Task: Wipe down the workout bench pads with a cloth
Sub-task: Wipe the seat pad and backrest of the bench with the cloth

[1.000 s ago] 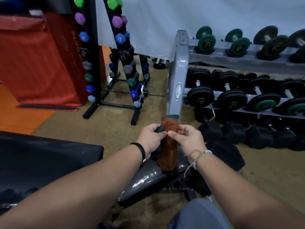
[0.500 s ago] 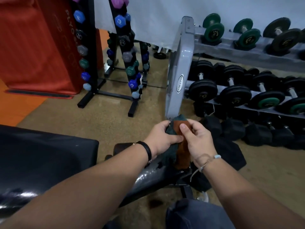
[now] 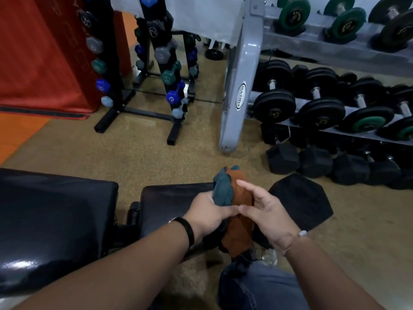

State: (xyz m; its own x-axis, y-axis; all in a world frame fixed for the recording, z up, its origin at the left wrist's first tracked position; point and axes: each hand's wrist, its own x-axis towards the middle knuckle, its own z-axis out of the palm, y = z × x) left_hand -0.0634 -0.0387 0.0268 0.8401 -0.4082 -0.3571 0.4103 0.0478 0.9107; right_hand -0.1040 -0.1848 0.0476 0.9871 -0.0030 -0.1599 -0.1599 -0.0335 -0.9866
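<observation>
**A:** What could go wrong from here?

**B:** Taking it from the left, the long bench pad [image 3: 55, 220] lies well left of the fingers. The seat pad [image 3: 169, 204] sits just under the left knuckles. Neither looks wiped yet. The cloth [image 3: 239, 233] is a bunched twist of teal and rust folds. Used like that, I'd expect it to smear rather than cover, and the tail hanging below the hands could slip free.

**A:** And the fingers?

**B:** The left hand [image 3: 207, 213] is curled round the teal fold and grips it. The right hand [image 3: 268, 213] has its fingers [image 3: 247, 185] nearly straight and spread. They lie against the rust side without clasping it, and the two thumb tips meet. To the right of them a hex dumbbell [image 3: 299, 202] rests on the floor.
</observation>
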